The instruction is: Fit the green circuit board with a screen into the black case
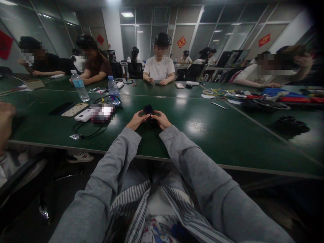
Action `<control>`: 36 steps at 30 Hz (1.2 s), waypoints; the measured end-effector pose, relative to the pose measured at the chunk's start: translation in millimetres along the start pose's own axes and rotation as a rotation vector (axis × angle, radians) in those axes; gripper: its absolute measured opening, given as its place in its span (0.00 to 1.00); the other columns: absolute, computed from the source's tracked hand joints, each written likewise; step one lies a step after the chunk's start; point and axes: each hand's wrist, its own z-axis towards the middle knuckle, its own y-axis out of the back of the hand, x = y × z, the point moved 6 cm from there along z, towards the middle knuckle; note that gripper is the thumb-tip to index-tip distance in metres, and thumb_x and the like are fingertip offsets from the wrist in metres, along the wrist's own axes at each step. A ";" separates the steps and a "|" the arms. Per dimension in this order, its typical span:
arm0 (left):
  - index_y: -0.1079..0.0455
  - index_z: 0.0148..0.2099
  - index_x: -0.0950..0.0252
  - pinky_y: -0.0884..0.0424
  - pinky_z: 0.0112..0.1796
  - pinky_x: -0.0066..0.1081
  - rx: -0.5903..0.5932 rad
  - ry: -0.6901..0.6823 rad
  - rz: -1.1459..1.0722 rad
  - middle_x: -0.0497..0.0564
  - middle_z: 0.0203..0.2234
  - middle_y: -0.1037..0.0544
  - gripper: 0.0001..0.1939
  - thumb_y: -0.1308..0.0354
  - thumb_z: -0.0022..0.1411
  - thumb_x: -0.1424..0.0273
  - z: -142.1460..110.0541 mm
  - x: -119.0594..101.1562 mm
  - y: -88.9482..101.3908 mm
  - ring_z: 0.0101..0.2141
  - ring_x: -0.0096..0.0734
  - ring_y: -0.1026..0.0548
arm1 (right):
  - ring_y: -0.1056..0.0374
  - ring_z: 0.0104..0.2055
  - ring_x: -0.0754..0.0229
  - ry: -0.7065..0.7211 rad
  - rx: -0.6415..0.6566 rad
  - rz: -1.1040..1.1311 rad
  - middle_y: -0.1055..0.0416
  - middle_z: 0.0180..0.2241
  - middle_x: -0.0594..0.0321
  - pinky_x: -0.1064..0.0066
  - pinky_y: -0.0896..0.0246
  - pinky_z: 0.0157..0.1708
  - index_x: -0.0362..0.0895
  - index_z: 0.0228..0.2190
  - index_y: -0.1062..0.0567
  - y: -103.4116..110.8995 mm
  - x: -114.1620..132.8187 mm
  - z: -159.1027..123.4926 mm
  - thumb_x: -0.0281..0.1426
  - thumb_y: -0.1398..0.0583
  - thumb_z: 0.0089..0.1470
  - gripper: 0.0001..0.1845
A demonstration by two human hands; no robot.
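Both my hands hold a small black object (148, 109) just above the green table, in front of me. It has a flat, dark, screen-like upper part with a paler rim; its lower part is dark and partly covered by my fingers, so its exact kind is unclear. My left hand (138, 120) grips its left side, the thumb reaching in toward the middle. From the right, my right hand (161, 119) closes on it in the same way. The two thumbs nearly meet at its lower front.
Left on the table (177, 143) lie a patterned phone case (75, 110), a white device (83, 115) and cables. Two water bottles (80, 87) stand behind. A pen (219, 106), tangled cords and a black bundle (291, 125) lie right. Several people sit around.
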 end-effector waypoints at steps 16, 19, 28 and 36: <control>0.30 0.47 0.71 0.30 0.39 0.27 0.026 0.017 -0.067 0.53 0.34 0.22 0.26 0.28 0.44 0.79 7.2 5.5 3.9 0.33 0.25 0.24 | 0.32 0.28 0.65 -0.014 -0.036 -0.039 0.29 0.28 0.68 0.73 0.37 0.27 0.46 0.34 0.33 2.1 -1.4 1.0 0.37 0.27 0.31 0.29; 0.30 0.47 0.70 0.30 0.40 0.27 0.040 0.018 -0.109 0.53 0.34 0.22 0.25 0.29 0.45 0.80 7.7 6.9 1.6 0.33 0.25 0.24 | 0.32 0.28 0.65 0.014 -0.036 -0.046 0.31 0.28 0.70 0.72 0.36 0.28 0.47 0.32 0.35 1.8 1.8 0.7 0.39 0.26 0.29 0.30; 0.27 0.36 0.67 0.29 0.34 0.30 0.120 0.264 -0.284 0.53 0.26 0.22 0.17 0.41 0.61 0.56 -12.2 -0.1 -11.3 0.28 0.30 0.24 | 0.32 0.27 0.64 -0.057 0.041 -0.066 0.29 0.27 0.69 0.70 0.33 0.27 0.47 0.32 0.34 -9.3 -2.0 -5.2 0.37 0.27 0.34 0.26; 0.28 0.35 0.66 0.29 0.34 0.31 0.044 0.276 -0.356 0.51 0.24 0.23 0.18 0.45 0.64 0.55 -24.7 -10.7 -13.0 0.27 0.30 0.24 | 0.30 0.29 0.63 -0.072 0.090 -0.101 0.26 0.29 0.66 0.69 0.31 0.31 0.46 0.35 0.31 -13.8 0.0 -7.4 0.34 0.30 0.40 0.20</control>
